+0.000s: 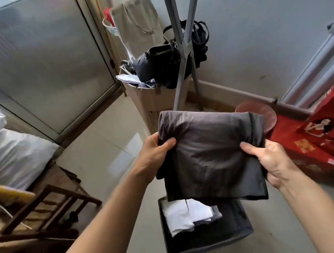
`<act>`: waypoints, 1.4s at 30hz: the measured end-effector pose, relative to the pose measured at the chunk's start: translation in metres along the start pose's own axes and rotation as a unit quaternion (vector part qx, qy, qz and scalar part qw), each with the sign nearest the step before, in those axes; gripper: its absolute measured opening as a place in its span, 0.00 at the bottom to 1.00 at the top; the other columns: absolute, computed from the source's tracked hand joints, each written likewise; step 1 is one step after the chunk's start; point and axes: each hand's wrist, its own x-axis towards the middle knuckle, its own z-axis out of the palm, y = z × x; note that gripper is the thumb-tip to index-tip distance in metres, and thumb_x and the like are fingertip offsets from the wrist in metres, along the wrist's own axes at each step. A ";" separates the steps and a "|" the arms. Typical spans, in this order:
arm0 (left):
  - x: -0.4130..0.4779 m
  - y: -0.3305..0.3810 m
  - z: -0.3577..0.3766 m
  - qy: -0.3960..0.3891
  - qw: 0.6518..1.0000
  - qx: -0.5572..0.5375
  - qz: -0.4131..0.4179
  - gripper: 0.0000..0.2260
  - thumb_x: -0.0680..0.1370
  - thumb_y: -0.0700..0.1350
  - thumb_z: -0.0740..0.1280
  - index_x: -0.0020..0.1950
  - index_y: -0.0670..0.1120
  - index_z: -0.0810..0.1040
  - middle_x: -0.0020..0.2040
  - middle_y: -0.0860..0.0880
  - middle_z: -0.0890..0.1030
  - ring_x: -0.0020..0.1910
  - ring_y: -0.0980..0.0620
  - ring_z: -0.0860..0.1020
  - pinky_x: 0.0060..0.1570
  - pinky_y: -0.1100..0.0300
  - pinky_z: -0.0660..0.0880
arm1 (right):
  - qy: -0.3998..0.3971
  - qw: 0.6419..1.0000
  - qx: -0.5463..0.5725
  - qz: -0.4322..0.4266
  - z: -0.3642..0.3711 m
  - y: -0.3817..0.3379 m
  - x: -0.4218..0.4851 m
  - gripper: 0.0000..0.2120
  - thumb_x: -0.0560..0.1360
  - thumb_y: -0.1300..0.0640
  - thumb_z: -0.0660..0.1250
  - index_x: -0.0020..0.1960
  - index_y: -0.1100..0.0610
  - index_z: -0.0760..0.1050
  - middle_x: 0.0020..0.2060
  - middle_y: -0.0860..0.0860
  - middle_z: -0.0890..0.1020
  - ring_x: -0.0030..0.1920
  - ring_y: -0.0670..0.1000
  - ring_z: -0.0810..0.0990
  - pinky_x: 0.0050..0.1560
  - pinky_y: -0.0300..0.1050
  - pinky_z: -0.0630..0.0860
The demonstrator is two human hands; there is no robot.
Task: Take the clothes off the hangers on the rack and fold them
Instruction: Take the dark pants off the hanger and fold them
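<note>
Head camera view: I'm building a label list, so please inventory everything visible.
garment: one, dark grey, folded, held above the bin
bin: one, dark grey, on the floor below the garment
folded clothes: several, white and dark, inside the bin
rack legs: two, grey, crossed, behind the garment
cardboard box: one, brown, by the rack legs
handbag: one, black, atop the cardboard box
paper bag: one, beige, behind the handbag
carton: one, red, right edge
basin: one, pink, beside the carton
sacks: two, white, far left
wooden frame: one, brown, lower left
left hand: one, gripping the garment's left edge
right hand: one, gripping its right edge
</note>
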 end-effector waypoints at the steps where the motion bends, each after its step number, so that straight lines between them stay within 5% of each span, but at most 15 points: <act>1: 0.012 -0.011 0.003 0.019 1.000 -0.004 -0.009 0.03 0.79 0.37 0.67 0.50 0.43 0.80 0.42 0.49 0.84 0.39 0.56 0.82 0.38 0.65 0.77 | 0.003 1.000 -0.005 -0.010 0.004 0.006 0.013 0.08 0.75 0.68 0.67 0.49 0.58 0.79 0.34 0.48 0.86 0.33 0.46 0.84 0.39 0.41 0.82; 6: 0.062 -0.075 0.015 0.090 0.994 -0.007 -0.064 0.04 0.77 0.40 0.70 0.51 0.45 0.81 0.50 0.44 0.84 0.51 0.45 0.82 0.56 0.51 0.79 | 0.009 0.998 -0.045 -0.032 0.012 0.056 0.070 0.07 0.75 0.67 0.68 0.48 0.55 0.79 0.39 0.48 0.84 0.37 0.46 0.83 0.43 0.42 0.82; 10: 0.082 -0.142 0.019 0.118 0.987 -0.005 -0.113 0.03 0.77 0.40 0.71 0.45 0.48 0.80 0.48 0.45 0.84 0.49 0.47 0.82 0.56 0.50 0.78 | 0.002 0.996 -0.088 -0.009 0.010 0.118 0.103 0.05 0.75 0.66 0.69 0.46 0.57 0.79 0.44 0.53 0.84 0.40 0.49 0.82 0.48 0.47 0.81; 20: 0.098 -0.349 0.021 0.155 0.954 0.023 -0.254 0.03 0.78 0.41 0.69 0.51 0.44 0.79 0.44 0.49 0.82 0.46 0.48 0.80 0.52 0.53 0.77 | -0.027 0.976 -0.189 0.103 -0.010 0.304 0.164 0.03 0.76 0.61 0.69 0.50 0.58 0.80 0.46 0.55 0.85 0.47 0.56 0.83 0.55 0.58 0.79; 25: 0.105 -0.446 0.027 0.185 0.937 0.054 -0.293 0.05 0.79 0.38 0.65 0.46 0.47 0.77 0.44 0.48 0.81 0.42 0.51 0.78 0.39 0.61 0.73 | -0.066 0.958 -0.233 0.151 -0.022 0.393 0.184 0.12 0.80 0.66 0.60 0.49 0.52 0.78 0.48 0.52 0.83 0.48 0.52 0.82 0.47 0.48 0.79; 29: 0.107 -0.513 0.033 0.205 0.919 0.051 -0.333 0.05 0.77 0.38 0.66 0.52 0.44 0.78 0.50 0.44 0.83 0.48 0.47 0.80 0.51 0.54 0.77 | -0.075 0.949 -0.257 0.169 -0.029 0.448 0.198 0.11 0.80 0.67 0.60 0.52 0.54 0.78 0.47 0.51 0.83 0.47 0.52 0.82 0.43 0.46 0.79; 38: 0.130 -0.595 0.044 0.243 0.904 0.149 -0.319 0.12 0.78 0.39 0.66 0.54 0.44 0.63 0.50 0.45 0.74 0.48 0.46 0.73 0.50 0.58 0.69 | -0.047 0.924 -0.336 0.173 -0.037 0.552 0.243 0.06 0.77 0.66 0.65 0.53 0.58 0.76 0.52 0.59 0.82 0.51 0.58 0.81 0.56 0.59 0.78; 42: 0.132 -0.614 0.048 0.222 0.911 0.252 -0.238 0.14 0.75 0.35 0.66 0.54 0.44 0.64 0.55 0.42 0.71 0.54 0.42 0.73 0.56 0.55 0.68 | -0.017 0.896 -0.418 0.150 -0.040 0.563 0.241 0.25 0.74 0.61 0.70 0.68 0.55 0.64 0.60 0.55 0.77 0.58 0.57 0.77 0.61 0.59 0.74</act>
